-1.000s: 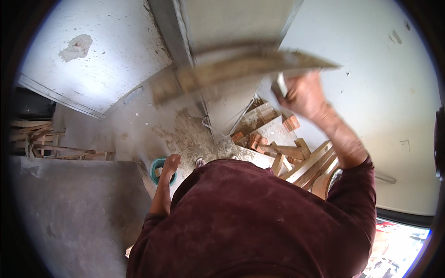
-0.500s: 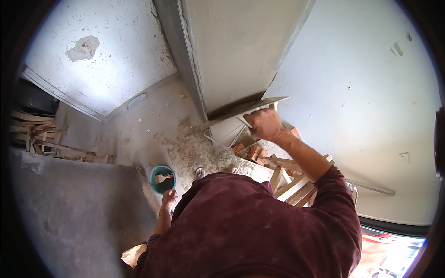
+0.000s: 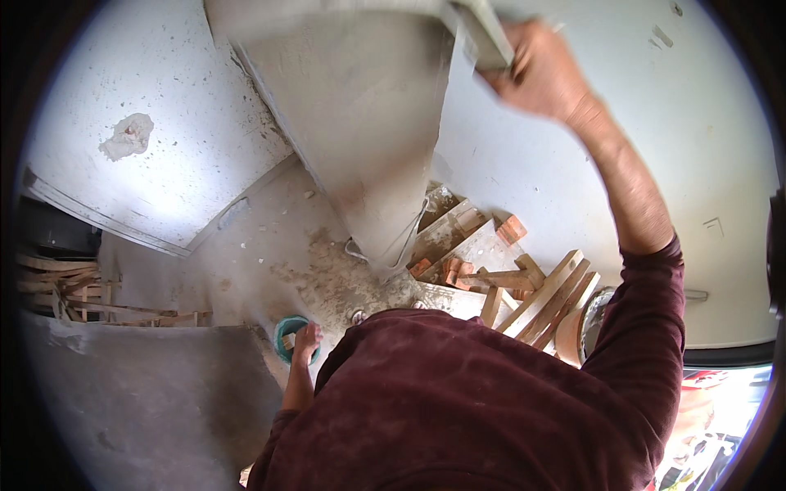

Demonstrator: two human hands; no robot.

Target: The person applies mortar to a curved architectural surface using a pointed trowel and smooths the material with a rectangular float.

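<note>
My right hand (image 3: 544,74) is raised at the upper right, closed round the handle of a long, flat plastering float (image 3: 485,34). Motion blurs the float, and its long blade reaches left across the upper part of a grey plastered pillar (image 3: 352,106). Whether its whole length touches the surface I cannot tell. Low on the left hangs my left hand (image 3: 307,344), loosely open with nothing visible in it. It covers part of a teal bucket (image 3: 283,329) on the floor, and the brush inside is mostly hidden behind it.
Wooden beams (image 3: 544,303) and orange brick pieces (image 3: 454,270) lie right of the pillar's foot, near a bent wire (image 3: 409,237). White walls (image 3: 188,139) flank the pillar. Timber scraps (image 3: 61,282) are stacked at far left, behind a grey slab-like surface (image 3: 139,385).
My right hand has swept the float up the pillar, from near its base to the top of the view. My left hand now overlaps the bucket, and the whole view has shifted slightly.
</note>
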